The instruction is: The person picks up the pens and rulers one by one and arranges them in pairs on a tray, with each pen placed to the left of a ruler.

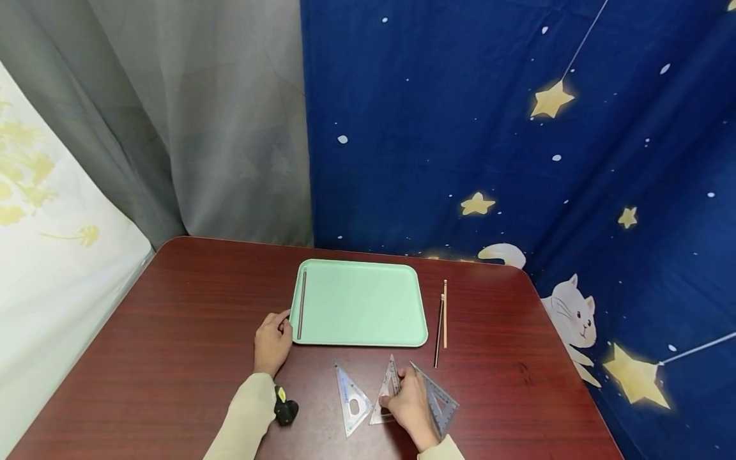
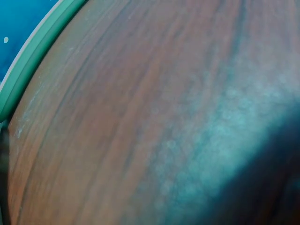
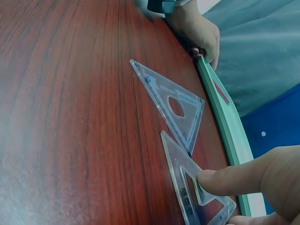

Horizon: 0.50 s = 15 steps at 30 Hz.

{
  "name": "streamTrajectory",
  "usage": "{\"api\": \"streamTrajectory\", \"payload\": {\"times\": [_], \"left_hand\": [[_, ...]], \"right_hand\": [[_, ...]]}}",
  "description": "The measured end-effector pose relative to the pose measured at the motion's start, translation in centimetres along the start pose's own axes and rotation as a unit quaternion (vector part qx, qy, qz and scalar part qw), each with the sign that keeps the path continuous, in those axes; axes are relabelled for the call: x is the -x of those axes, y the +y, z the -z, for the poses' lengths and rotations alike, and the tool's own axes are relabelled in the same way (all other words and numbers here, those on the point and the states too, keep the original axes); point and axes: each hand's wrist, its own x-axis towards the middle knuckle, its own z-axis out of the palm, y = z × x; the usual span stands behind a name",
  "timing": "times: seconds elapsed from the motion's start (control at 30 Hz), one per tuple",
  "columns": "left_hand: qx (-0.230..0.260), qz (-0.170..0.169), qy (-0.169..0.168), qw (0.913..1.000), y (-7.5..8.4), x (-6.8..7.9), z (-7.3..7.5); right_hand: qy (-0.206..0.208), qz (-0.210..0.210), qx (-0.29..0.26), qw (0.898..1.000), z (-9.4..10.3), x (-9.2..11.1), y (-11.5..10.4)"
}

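My left hand (image 1: 273, 343) grips the left rim of a pale green tray (image 1: 362, 303), fingers at its edge. The tray holds a dark red pencil (image 1: 301, 303) along its left side. My right hand (image 1: 413, 402) pinches a clear set square (image 3: 174, 152) in front of the tray; its thumb (image 3: 229, 179) lies on the inner cutout. Left of it, another clear set square (image 1: 347, 393) with a round-ended hole lies on the table. A greyer set square (image 1: 434, 386) lies just right of the right hand, partly behind it. The left wrist view is blurred, showing mostly tabletop.
Right of the tray lie a black pencil (image 1: 439, 331) and a light wooden pencil (image 1: 445, 319), close together. The reddish-brown table (image 1: 190, 332) ends at a grey curtain (image 1: 241, 128) and a blue star-patterned curtain (image 1: 414, 128).
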Motion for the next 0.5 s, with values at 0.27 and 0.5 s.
{"api": "streamTrajectory", "payload": {"times": [0.27,0.5], "left_hand": [[-0.001,0.006,-0.006,1.0000,-0.20,0.00,-0.07],[-0.002,0.013,-0.015,0.9998,0.07,0.04,0.34]], "right_hand": [[-0.012,-0.003,-0.014,1.000,0.48,-0.11,0.09],[-0.022,-0.025,-0.031,0.999,0.54,-0.25,0.50]]}}
